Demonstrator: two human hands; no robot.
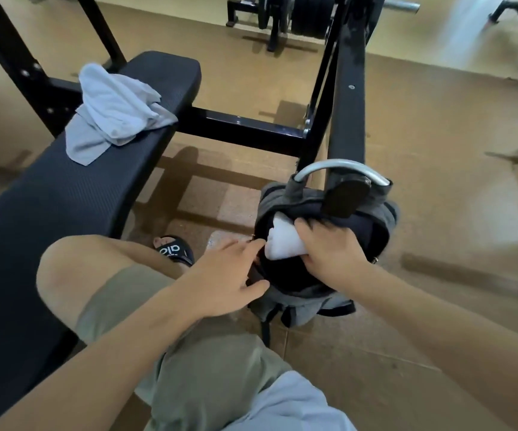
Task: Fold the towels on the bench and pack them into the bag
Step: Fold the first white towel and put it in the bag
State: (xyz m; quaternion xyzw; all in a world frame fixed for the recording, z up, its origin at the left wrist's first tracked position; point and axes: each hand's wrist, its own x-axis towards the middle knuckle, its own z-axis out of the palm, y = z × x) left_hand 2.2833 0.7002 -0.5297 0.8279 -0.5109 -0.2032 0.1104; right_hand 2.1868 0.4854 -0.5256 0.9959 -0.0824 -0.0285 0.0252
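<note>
Gripping the white towel (pixel 284 242) at the bag (pixel 320 269) mouth, the right hand (pixel 334 248) should push it deep while the left hand (pixel 226 275), fingers spread, holds the opening wide; a grey towel (pixel 114 112) waits unfolded on the bench (pixel 65 200) beyond the bag.

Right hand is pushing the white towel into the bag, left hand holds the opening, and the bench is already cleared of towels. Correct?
Not quite: the head view shows a crumpled blue-grey towel left on the bench. The rest holds: right hand grips the white towel at the bag, left hand at its opening.
</note>
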